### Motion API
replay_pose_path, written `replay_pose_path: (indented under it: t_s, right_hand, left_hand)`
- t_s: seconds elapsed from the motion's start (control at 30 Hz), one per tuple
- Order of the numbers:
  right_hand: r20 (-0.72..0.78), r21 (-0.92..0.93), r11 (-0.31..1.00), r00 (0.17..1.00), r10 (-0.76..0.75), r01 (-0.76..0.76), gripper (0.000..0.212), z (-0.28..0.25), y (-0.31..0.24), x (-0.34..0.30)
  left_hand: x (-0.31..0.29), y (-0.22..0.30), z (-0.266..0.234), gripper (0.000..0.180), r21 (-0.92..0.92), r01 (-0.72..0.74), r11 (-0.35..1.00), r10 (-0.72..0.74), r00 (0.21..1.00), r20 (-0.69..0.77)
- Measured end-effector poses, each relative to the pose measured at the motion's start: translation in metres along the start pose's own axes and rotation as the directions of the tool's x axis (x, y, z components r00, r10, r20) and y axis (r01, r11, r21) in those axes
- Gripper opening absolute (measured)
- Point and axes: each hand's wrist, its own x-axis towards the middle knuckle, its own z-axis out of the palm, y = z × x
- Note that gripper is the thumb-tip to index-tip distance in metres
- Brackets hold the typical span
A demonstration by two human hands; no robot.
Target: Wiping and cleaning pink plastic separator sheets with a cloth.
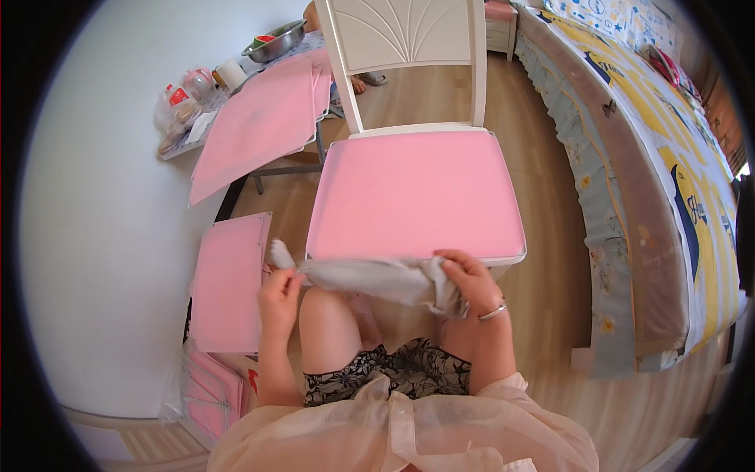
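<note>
Between my hands stretches a light grey cloth [366, 280], somewhat blurred, above my knees and in front of the chair's near edge. My left hand [281, 289] pinches it close to one end, and a short tail of it sticks up past my fingers. The bunched other end is gripped by my right hand [470, 280], which has a silver bracelet at the wrist. Just beyond the cloth, a pink sheet [417, 193] with rounded corners lies flat on the seat of a white chair [346, 86].
At left, more pink sheets [259, 118] overhang a small table holding a metal bowl [275, 43] and a bottle [174, 94]. Another pink stack [230, 287] lies lower, beside bagged pink sheets [212, 393]. A bed [657, 220] runs along the right. Another person's hand [358, 84] shows behind the chair.
</note>
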Motion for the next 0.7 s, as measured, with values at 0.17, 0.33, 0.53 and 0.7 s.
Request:
replay_pose_path:
  t_s: [0.17,0.33,0.53,0.7]
  right_hand:
    - [-0.279,0.131,0.969,0.946,-0.166,0.209,0.021,-0.016,-0.029,-0.019]
    - [-0.503,-0.051,0.927,0.793,-0.345,0.371,0.017,-0.014,-0.064,-0.008]
    - [-0.524,-0.457,0.791,0.595,-0.609,0.407,0.015,-0.021,-0.097,0.038]
    - [-0.303,-0.943,0.315,0.670,-0.678,-0.108,0.038,-0.048,-0.079,0.091]
  left_hand:
    - [0.029,0.010,-0.029,0.009,0.209,-0.103,0.973,0.144,0.970,-0.194]
    - [0.052,0.023,-0.033,0.009,0.257,-0.120,0.959,0.184,0.952,-0.246]
    - [0.082,0.029,-0.023,0.016,0.239,-0.229,0.944,0.257,0.962,-0.096]
    - [0.118,-0.003,0.038,0.019,0.354,0.023,0.935,-0.144,0.936,0.320]
